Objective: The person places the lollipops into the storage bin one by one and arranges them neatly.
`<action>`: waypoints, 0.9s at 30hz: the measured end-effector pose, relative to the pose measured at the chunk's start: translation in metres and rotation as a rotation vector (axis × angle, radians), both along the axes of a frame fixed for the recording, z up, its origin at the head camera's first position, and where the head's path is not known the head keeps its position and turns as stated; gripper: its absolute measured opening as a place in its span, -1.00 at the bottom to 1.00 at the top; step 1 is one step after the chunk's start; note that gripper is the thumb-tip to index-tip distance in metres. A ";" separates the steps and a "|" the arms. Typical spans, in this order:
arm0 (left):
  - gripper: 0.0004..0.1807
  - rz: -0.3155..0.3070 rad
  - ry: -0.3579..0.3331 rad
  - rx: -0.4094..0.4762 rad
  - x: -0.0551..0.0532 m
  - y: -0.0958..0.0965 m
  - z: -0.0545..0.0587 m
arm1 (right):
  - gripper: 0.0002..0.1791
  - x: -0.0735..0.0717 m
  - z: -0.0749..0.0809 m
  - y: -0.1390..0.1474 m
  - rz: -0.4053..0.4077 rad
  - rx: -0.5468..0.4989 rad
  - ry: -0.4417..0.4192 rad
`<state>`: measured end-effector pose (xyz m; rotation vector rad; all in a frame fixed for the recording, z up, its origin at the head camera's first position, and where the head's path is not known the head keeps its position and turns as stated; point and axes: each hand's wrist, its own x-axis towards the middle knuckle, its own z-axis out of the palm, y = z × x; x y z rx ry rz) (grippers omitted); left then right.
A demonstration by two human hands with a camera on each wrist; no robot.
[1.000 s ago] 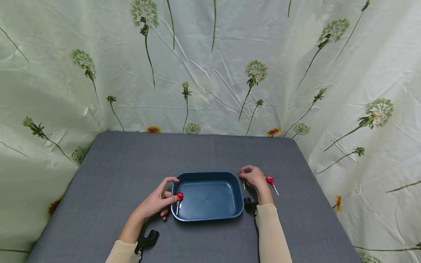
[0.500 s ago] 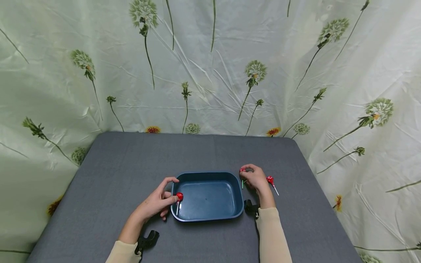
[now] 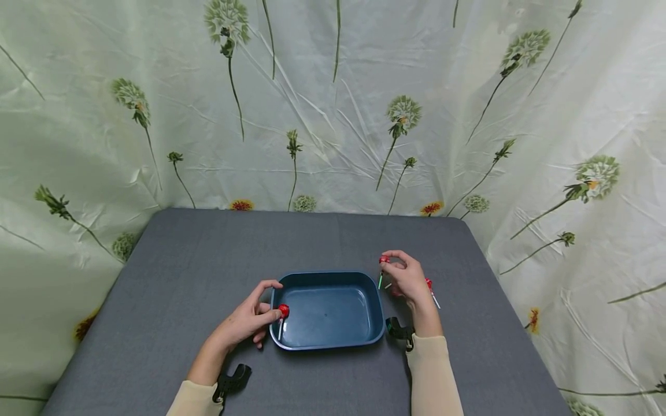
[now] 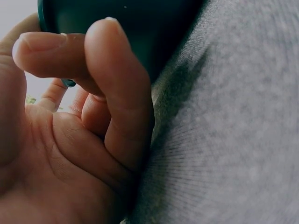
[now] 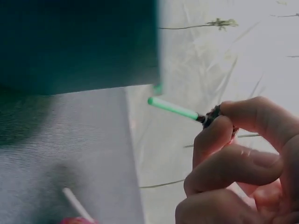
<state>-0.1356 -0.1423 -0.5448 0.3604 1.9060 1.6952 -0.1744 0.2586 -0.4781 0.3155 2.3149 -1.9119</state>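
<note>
My right hand point(image 3: 407, 278) pinches a red-wrapped lollipop point(image 3: 384, 260) just beyond the right end of a blue tray point(image 3: 328, 348). In the right wrist view the green stick of that lollipop point(image 5: 174, 108) points away from my fingertips towards the tray. My left hand point(image 3: 244, 319) grips the tray's left rim, its thumb and index finger over the edge and the other fingers outside. By the thumb tip, a red lollipop point(image 3: 284, 310) with a white stick lies inside the tray. From the left wrist, curled fingers point(image 4: 124, 93) show against the tray wall.
Another red lollipop point(image 3: 429, 284) with a white stick lies right of my right hand, partly hidden by it. A white stick point(image 5: 77, 204) with red wrapping shows on the table beneath that hand. A flowered curtain point(image 3: 333, 115) hangs behind the grey table point(image 3: 208, 248).
My right hand has lifted the green-stick lollipop up off the table and slightly away from me. The left hand and the tray have not moved.
</note>
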 end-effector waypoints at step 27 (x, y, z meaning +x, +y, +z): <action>-0.31 0.009 -0.018 -0.013 -0.001 0.001 -0.001 | -0.65 0.027 0.029 -0.056 0.135 0.004 0.060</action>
